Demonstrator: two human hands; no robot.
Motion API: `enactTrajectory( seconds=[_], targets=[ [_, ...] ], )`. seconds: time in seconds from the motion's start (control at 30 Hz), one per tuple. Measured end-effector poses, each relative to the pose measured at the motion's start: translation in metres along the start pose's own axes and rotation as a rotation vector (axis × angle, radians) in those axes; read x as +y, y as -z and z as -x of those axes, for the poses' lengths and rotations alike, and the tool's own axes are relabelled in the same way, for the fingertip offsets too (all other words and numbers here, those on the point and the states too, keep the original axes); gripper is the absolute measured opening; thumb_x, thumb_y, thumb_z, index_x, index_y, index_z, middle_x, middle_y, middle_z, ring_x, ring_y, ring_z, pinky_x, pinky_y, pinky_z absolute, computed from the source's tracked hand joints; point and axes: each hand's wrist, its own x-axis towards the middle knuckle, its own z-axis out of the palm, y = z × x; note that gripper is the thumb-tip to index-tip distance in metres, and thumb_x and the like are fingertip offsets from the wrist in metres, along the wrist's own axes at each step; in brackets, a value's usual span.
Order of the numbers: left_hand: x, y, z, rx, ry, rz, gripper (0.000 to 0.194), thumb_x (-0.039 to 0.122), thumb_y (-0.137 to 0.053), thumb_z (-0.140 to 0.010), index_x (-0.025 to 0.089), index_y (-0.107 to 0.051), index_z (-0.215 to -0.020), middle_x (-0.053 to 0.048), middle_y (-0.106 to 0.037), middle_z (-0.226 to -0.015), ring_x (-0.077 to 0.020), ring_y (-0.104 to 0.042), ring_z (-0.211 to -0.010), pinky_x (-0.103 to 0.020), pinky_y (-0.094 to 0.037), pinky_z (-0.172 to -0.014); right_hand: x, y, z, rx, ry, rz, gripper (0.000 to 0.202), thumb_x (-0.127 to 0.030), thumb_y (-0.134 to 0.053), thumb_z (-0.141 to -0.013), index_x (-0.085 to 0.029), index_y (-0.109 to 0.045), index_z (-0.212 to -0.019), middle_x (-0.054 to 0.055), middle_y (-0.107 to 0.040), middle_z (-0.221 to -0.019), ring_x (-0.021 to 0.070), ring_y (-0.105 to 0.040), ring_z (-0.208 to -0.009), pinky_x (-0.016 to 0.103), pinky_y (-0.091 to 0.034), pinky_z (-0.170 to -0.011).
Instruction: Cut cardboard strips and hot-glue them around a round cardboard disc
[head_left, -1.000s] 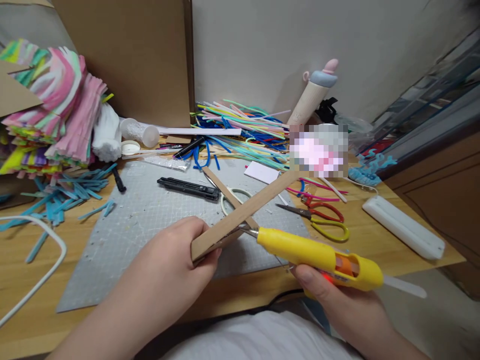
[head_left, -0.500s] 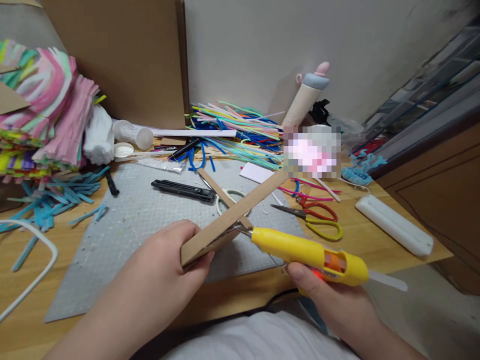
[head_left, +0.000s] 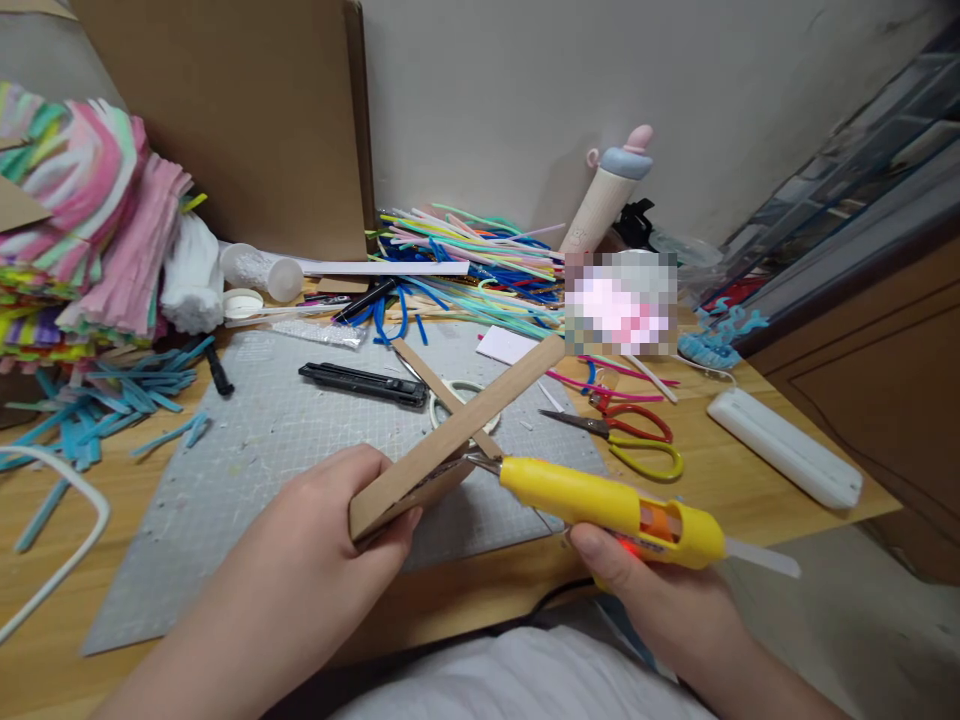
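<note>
My left hand (head_left: 330, 540) is closed around the near end of a folded cardboard strip (head_left: 465, 420), which slants up to the right above the grey cutting mat (head_left: 247, 500). In my right hand (head_left: 660, 590) is a yellow glue gun (head_left: 585, 492) with a clear glue stick (head_left: 763, 557) sticking out of its back. Its metal nozzle touches or nearly touches the strip's lower edge, close to the fold's opening. Under the strip lie a narrow cardboard piece (head_left: 427, 375) and a white roll of tape (head_left: 448, 392), both partly hidden.
A black cutter (head_left: 364, 383) lies on the mat, and scissors (head_left: 637, 430) rest to the right. Pipe cleaners (head_left: 472, 250) are heaped behind. Fuzzy bundles (head_left: 112, 230) fill the left. A white power strip (head_left: 784, 447) sits near the right edge.
The strip and my left hand have shifted slightly left in view, along with most of the scene. The glue gun's nozzle has stayed by the strip's lower edge.
</note>
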Motion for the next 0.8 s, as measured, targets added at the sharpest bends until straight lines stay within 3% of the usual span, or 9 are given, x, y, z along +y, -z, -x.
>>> enactTrajectory(
  seconds=[0.23, 0.4, 0.67, 0.8],
  targets=[
    [-0.007, -0.001, 0.002, -0.001, -0.015, 0.028, 0.017, 0.04, -0.051, -0.083, 0.024, -0.058, -0.08, 0.0, -0.066, -0.076, -0.0203, -0.061, -0.067, -0.03, -0.045, -0.059, 0.006, 0.007, -0.006, -0.075, 0.14, 0.092, 0.017, -0.047, -0.069, -0.074, -0.03, -0.072, -0.076, -0.001, -0.073, -0.073, 0.0233, -0.071, -0.066, 0.03, -0.061, -0.057],
    [-0.012, -0.002, 0.004, 0.039, -0.068, 0.04, 0.017, 0.04, -0.052, -0.084, 0.025, -0.057, -0.079, -0.002, -0.067, -0.083, -0.0222, -0.064, -0.08, -0.029, -0.049, -0.064, 0.002, 0.008, -0.007, -0.212, 0.214, 0.104, 0.025, -0.046, -0.063, -0.081, -0.029, -0.061, -0.063, -0.003, -0.061, -0.057, 0.018, -0.06, -0.048, 0.027, -0.053, -0.044],
    [-0.018, -0.004, 0.008, 0.078, -0.1, 0.106, 0.016, 0.04, -0.056, -0.083, 0.026, -0.059, -0.076, -0.002, -0.068, -0.083, -0.0224, -0.065, -0.081, -0.026, -0.052, -0.062, -0.005, 0.004, -0.013, -0.226, 0.309, 0.143, 0.033, -0.05, -0.062, -0.083, -0.028, -0.063, -0.058, -0.001, -0.058, -0.055, 0.0173, -0.058, -0.048, 0.027, -0.051, -0.046],
    [-0.016, -0.006, 0.009, 0.114, -0.038, 0.181, 0.012, 0.038, -0.06, -0.079, 0.027, -0.058, -0.076, -0.001, -0.069, -0.084, -0.0217, -0.065, -0.081, -0.026, -0.052, -0.066, -0.008, 0.001, -0.017, -0.26, 0.305, 0.109, 0.036, -0.055, -0.059, -0.083, -0.029, -0.061, -0.059, -0.001, -0.058, -0.054, 0.0179, -0.058, -0.047, 0.028, -0.051, -0.045]
  ],
)
